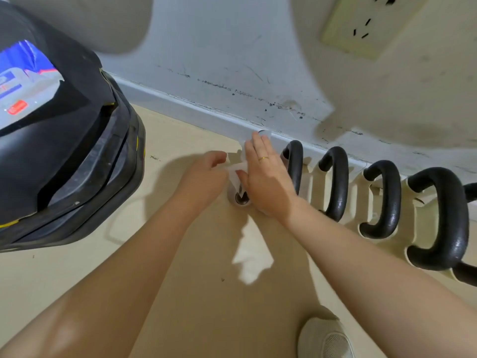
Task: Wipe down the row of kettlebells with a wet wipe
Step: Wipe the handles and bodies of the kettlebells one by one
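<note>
A big black machine (64, 140) sits far left on the tan floor (206, 293). The left hand (206, 174) pinches a thin white wet wipe (236, 174). The right hand (265, 177) lies flat with straight fingers over the first kettlebell (241, 198). More white kettlebells with black round handles (335, 184) line the wall to the right.

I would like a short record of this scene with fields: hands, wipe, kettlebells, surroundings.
left hand: left hand with curled fingers on the wet wipe
right hand: right hand with straight fingers laid over the wipe and the first kettlebell
kettlebells: black handles in a row along the wall
surroundings: black machine at left, wall socket, shoe
</note>
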The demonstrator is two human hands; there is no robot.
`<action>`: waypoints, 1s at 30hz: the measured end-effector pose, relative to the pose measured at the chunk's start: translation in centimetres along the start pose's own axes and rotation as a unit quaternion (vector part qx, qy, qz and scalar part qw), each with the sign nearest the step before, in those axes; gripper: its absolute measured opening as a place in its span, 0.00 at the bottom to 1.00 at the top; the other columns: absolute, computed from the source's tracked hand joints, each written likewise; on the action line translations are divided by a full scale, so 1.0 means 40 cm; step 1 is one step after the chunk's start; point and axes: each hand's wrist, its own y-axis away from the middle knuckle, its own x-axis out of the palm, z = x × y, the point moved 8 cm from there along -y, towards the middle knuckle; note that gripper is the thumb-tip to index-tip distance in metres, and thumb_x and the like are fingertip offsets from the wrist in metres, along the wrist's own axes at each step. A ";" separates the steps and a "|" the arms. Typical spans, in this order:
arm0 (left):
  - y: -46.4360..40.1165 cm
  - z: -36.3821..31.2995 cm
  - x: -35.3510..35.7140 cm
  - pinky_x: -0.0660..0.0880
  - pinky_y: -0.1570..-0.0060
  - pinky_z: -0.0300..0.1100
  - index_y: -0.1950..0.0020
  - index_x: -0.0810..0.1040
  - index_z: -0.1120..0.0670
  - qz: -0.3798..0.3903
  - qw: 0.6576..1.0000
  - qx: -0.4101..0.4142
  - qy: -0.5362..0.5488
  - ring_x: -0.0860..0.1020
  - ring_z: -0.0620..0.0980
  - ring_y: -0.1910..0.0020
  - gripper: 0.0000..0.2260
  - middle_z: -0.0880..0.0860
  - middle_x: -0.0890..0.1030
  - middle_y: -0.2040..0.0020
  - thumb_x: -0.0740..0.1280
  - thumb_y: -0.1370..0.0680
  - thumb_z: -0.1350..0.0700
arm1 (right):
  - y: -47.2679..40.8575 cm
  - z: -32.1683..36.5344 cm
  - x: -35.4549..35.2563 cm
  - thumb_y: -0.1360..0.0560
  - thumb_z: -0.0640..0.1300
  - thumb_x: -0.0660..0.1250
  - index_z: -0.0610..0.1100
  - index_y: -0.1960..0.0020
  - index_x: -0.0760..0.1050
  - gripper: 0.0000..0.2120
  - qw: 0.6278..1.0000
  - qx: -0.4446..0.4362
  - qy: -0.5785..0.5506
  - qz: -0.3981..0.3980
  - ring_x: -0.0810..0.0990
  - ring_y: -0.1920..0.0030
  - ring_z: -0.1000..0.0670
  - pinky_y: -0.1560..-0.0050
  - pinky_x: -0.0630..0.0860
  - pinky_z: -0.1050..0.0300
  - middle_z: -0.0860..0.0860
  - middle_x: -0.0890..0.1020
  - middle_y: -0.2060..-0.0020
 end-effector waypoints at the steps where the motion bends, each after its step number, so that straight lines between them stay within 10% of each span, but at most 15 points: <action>1: 0.003 -0.007 0.010 0.67 0.41 0.40 0.36 0.74 0.54 0.013 1.000 0.006 -0.026 0.73 0.48 0.39 0.20 0.52 0.77 0.38 0.60 0.28 0.58 | -0.009 0.005 0.008 0.23 0.47 0.53 0.36 0.28 0.62 0.26 1.000 0.019 0.007 -0.008 0.57 0.25 0.40 0.26 0.56 0.44 0.40 0.61 0.26; 6: 0.009 -0.021 0.073 0.68 0.50 0.38 0.44 0.76 0.51 0.096 0.992 0.004 -0.081 0.77 0.49 0.48 0.10 0.50 0.79 0.50 0.63 0.25 0.57 | -0.127 -0.110 0.033 0.22 0.44 0.53 0.39 0.28 0.55 0.24 0.945 0.233 -0.183 0.135 0.68 0.35 0.39 0.35 0.65 0.47 0.42 0.63 0.30; 14: -0.024 -0.036 0.119 0.65 0.58 0.40 0.37 0.71 0.55 0.119 0.969 0.027 -0.214 0.77 0.59 0.45 0.18 0.59 0.79 0.44 0.68 0.26 0.55 | -0.103 -0.110 0.067 0.22 0.42 0.56 0.45 0.24 0.38 0.34 0.885 0.282 -0.327 0.174 0.65 0.31 0.42 0.42 0.65 0.55 0.44 0.53 0.24; 19: -0.024 -0.036 0.114 0.73 0.52 0.46 0.40 0.71 0.54 0.094 0.956 0.028 -0.277 0.78 0.57 0.48 0.17 0.54 0.80 0.46 0.68 0.27 0.52 | -0.098 -0.108 0.071 0.21 0.42 0.57 0.43 0.27 0.51 0.26 0.856 0.334 -0.362 0.158 0.73 0.45 0.42 0.54 0.70 0.53 0.42 0.69 0.35; 23: -0.031 -0.033 0.113 0.74 0.56 0.46 0.44 0.73 0.54 0.085 0.943 0.036 -0.319 0.78 0.56 0.51 0.14 0.54 0.81 0.50 0.66 0.26 0.50 | -0.094 -0.116 0.076 0.19 0.44 0.51 0.40 0.42 0.62 0.09 0.811 0.382 -0.426 0.123 0.69 0.52 0.48 0.52 0.67 0.54 0.45 0.69 0.51; 27: -0.013 -0.023 0.115 0.73 0.60 0.46 0.46 0.73 0.53 0.063 0.951 0.053 -0.298 0.78 0.57 0.56 0.11 0.54 0.81 0.53 0.64 0.25 0.50 | -0.156 -0.131 0.036 0.20 0.43 0.51 0.45 0.65 0.62 0.15 0.824 0.359 -0.417 0.133 0.66 0.67 0.52 0.66 0.66 0.61 0.49 0.68 0.66; 30: -0.010 -0.014 0.112 0.76 0.53 0.50 0.42 0.74 0.49 0.068 0.967 0.050 -0.240 0.79 0.57 0.53 0.13 0.54 0.82 0.51 0.65 0.26 0.51 | -0.147 -0.122 0.056 0.23 0.52 0.51 0.44 0.56 0.69 0.13 0.836 0.333 -0.413 0.141 0.74 0.61 0.50 0.55 0.72 0.55 0.48 0.75 0.57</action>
